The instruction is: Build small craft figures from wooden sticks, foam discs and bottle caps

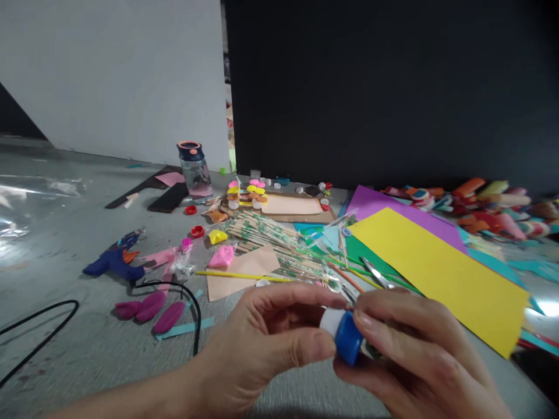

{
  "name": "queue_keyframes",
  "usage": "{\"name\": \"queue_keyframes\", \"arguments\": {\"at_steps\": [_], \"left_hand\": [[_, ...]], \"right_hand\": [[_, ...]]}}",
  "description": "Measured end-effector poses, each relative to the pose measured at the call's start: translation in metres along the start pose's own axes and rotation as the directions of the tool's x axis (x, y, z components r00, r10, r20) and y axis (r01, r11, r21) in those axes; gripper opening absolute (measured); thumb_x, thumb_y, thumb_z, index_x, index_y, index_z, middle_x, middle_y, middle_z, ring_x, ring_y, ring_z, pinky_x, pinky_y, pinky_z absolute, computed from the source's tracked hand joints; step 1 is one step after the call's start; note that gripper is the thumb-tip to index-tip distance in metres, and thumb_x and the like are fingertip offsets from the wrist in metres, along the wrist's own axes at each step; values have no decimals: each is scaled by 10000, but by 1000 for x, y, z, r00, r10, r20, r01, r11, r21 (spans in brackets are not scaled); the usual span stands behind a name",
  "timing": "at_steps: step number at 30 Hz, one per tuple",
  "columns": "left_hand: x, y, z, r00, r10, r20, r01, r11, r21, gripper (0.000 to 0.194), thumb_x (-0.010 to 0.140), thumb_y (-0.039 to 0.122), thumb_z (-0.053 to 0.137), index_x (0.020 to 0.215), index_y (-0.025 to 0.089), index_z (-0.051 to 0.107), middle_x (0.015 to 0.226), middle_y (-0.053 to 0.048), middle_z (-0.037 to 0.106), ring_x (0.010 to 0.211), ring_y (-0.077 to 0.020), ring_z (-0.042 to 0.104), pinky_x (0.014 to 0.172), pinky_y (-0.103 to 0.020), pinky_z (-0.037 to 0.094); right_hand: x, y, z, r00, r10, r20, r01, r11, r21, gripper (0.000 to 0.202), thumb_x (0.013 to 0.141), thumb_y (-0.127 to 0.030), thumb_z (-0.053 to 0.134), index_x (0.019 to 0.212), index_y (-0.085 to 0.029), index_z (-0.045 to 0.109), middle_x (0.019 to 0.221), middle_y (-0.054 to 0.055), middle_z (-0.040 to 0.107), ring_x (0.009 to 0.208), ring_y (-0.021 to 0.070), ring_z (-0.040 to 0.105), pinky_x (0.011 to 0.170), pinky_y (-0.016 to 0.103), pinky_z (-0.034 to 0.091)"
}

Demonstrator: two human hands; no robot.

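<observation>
Low in the head view, my left hand (279,337) pinches a white cap (332,321) between thumb and forefinger. Right beside it, touching, is a blue cap or small blue container (348,338). My right hand (414,349) has its fingers wrapped round the blue piece, and part of something darker shows under them. Whether the white and blue pieces are joined cannot be told. Just behind the hands lie scissors (375,272), a yellow stick (244,276) and a beige paper piece (238,286).
Yellow sheet (441,273) and purple sheet (410,218) lie right; wrapped wooden sticks (271,244) lie mid-table. A bottle (195,171) stands back left, near a glue gun (116,262) with a black cable (198,320). A dark panel (384,87) rises behind.
</observation>
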State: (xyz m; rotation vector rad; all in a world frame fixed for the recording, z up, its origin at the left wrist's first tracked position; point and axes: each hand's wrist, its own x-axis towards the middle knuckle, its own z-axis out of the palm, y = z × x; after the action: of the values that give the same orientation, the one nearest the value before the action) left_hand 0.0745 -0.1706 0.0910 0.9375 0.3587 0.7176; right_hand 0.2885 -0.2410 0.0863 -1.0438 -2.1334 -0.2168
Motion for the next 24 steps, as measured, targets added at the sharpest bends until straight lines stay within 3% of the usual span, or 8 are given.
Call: {"name": "queue_keyframes", "arguments": {"at_steps": [10, 19, 24], "left_hand": [[1, 0, 0, 997, 72, -18, -71, 997, 35, 232, 740, 241, 849, 963, 287, 807, 1012, -2, 757, 960, -152, 674, 891, -255, 526], [3, -5, -4, 999, 28, -26, -29, 999, -19, 255, 711, 282, 877, 957, 288, 808, 979, 8, 775, 945, -138, 683, 888, -233, 519], [4, -9, -3, 999, 12, -47, -17, 994, -111, 269, 693, 259, 889, 949, 263, 808, 928, 13, 788, 864, -108, 690, 834, -204, 526]], "right_hand": [[3, -1, -1, 999, -28, 27, 27, 1000, 15, 726, 898, -195, 713, 1532, -285, 371, 1179, 85, 591, 1081, 228, 636, 930, 351, 587], [24, -5, 10, 993, -64, -102, 75, 991, 107, 382, 973, -243, 622, 1344, -213, 531, 1063, 61, 580, 956, 178, 628, 818, 311, 566], [25, -4, 16, 987, -47, -151, 66, 990, 125, 331, 962, -238, 643, 1278, -179, 564, 1070, 70, 578, 979, 184, 599, 798, 323, 547]]}}
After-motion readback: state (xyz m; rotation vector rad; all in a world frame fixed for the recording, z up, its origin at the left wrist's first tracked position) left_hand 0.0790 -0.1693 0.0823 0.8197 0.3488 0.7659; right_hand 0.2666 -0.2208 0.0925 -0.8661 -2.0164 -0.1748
